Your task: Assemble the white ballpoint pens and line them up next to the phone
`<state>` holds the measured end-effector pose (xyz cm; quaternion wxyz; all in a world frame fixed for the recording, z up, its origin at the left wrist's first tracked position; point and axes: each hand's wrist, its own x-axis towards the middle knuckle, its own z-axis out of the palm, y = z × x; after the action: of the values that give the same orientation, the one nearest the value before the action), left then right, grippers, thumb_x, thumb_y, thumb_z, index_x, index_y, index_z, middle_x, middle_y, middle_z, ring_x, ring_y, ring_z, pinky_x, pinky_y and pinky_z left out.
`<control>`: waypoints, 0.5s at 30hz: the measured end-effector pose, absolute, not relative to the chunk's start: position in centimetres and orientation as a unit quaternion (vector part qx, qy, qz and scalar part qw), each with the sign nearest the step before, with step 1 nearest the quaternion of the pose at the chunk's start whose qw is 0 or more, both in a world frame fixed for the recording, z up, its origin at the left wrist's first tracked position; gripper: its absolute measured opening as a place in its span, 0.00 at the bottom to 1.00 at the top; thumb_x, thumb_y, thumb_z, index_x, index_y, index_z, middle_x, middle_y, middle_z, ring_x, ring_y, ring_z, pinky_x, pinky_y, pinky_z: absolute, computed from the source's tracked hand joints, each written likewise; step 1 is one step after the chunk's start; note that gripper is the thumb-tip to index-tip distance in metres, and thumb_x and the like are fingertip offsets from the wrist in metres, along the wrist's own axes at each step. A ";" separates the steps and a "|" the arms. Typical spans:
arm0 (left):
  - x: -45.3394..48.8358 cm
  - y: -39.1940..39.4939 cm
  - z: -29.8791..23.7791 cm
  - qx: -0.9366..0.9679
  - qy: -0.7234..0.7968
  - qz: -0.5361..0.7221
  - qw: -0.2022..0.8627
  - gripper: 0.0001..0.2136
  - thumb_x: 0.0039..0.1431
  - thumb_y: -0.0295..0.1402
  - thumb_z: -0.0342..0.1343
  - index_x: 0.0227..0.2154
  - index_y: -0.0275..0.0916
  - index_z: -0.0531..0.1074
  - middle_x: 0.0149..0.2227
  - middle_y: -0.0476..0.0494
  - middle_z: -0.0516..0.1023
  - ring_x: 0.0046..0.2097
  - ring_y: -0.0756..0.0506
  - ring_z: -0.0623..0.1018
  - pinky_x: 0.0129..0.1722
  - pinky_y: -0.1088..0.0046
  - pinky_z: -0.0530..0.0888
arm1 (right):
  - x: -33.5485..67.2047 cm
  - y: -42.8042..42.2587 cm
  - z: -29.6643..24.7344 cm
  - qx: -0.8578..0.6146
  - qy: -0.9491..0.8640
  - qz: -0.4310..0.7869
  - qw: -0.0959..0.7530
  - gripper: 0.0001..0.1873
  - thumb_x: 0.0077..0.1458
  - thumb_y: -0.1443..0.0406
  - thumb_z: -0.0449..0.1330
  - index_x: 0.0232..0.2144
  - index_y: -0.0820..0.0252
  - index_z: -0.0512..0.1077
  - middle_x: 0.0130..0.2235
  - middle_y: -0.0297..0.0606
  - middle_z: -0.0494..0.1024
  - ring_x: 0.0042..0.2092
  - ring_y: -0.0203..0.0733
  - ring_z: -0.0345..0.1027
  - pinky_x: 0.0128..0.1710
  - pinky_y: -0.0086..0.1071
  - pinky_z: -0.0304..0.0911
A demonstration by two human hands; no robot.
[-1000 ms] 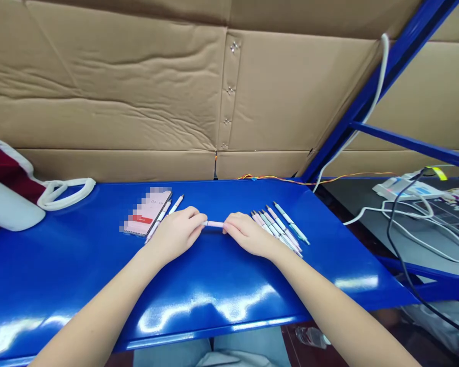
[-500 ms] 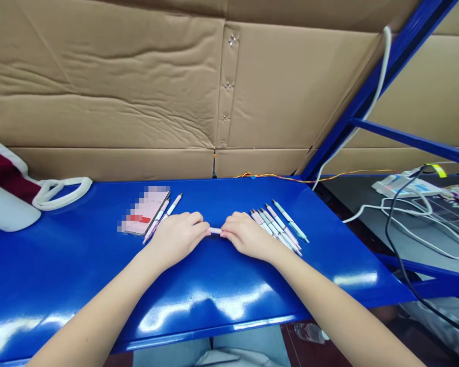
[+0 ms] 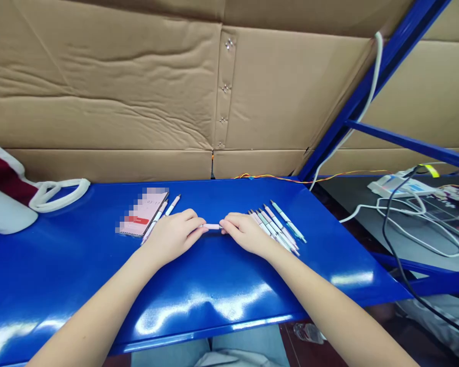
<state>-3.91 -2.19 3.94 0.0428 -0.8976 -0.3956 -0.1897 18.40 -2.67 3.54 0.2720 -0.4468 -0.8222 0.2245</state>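
Observation:
A light pink pen (image 3: 213, 226) lies crosswise between my two hands, just above the blue table. My left hand (image 3: 179, 230) pinches one end of it and my right hand (image 3: 244, 230) pinches the other; the fingers cover both ends, and only the middle shows. Close beside my left hand lie pale pens (image 3: 172, 205), partly hidden by it, next to a phone (image 3: 144, 211) with a pink screen. To the right of my right hand several pastel pens (image 3: 277, 227) lie side by side, slanting, some partly covered by the hand.
The blue table (image 3: 199, 275) ends at a front edge near my body. Cardboard (image 3: 137, 102) walls the back. At the left stand a white cylinder (image 3: 7, 209) and a white strap (image 3: 67, 196). A blue frame bar (image 3: 367, 97), white cable (image 3: 378, 71) and black cable (image 3: 390, 244) are at the right.
More of the pen's middle shows between my hands, and its grip ends look slightly farther apart. The whole view has shifted a little; the other pens lie as before.

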 end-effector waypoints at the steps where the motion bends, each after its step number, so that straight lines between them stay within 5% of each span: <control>1: -3.9 -2.2 3.9 -0.897 -0.397 -0.189 0.041 0.14 0.65 0.41 0.43 0.39 0.44 0.73 0.37 0.48 0.74 0.35 0.50 0.76 0.30 0.77 0.67 | 18.4 -2.7 3.5 -0.450 -0.815 0.237 0.279 0.15 0.61 0.64 0.49 0.24 0.60 0.68 0.28 0.34 0.70 0.33 0.36 0.64 0.36 0.31 0.58; 4: -3.7 -2.2 4.0 -0.896 -0.402 -0.186 0.035 0.14 0.65 0.41 0.43 0.39 0.44 0.72 0.38 0.48 0.74 0.35 0.50 0.76 0.29 0.77 0.67 | 18.4 -2.7 3.3 -0.456 -0.791 0.273 0.304 0.07 0.56 0.62 0.55 0.32 0.60 0.68 0.32 0.34 0.70 0.32 0.35 0.64 0.34 0.30 0.59; 10: -3.7 -2.3 4.1 -0.897 -0.400 -0.187 0.028 0.14 0.65 0.40 0.43 0.39 0.43 0.73 0.38 0.47 0.74 0.36 0.49 0.76 0.30 0.77 0.68 | 18.5 -2.6 3.4 -0.461 -0.790 0.293 0.279 0.12 0.59 0.63 0.50 0.27 0.60 0.68 0.29 0.34 0.71 0.33 0.36 0.64 0.36 0.31 0.59; 15: -3.7 -2.2 4.1 -0.896 -0.405 -0.180 0.019 0.13 0.65 0.40 0.43 0.40 0.43 0.72 0.38 0.47 0.74 0.36 0.49 0.75 0.31 0.76 0.68 | 18.2 -2.8 3.2 -0.461 -0.770 0.314 0.310 0.07 0.54 0.63 0.57 0.36 0.59 0.66 0.32 0.32 0.71 0.32 0.34 0.64 0.33 0.29 0.59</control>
<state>-3.74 -2.21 4.07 0.0193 -0.8962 -0.4049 -0.1801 18.24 -2.85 3.17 0.3100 -0.4607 -0.7701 0.3141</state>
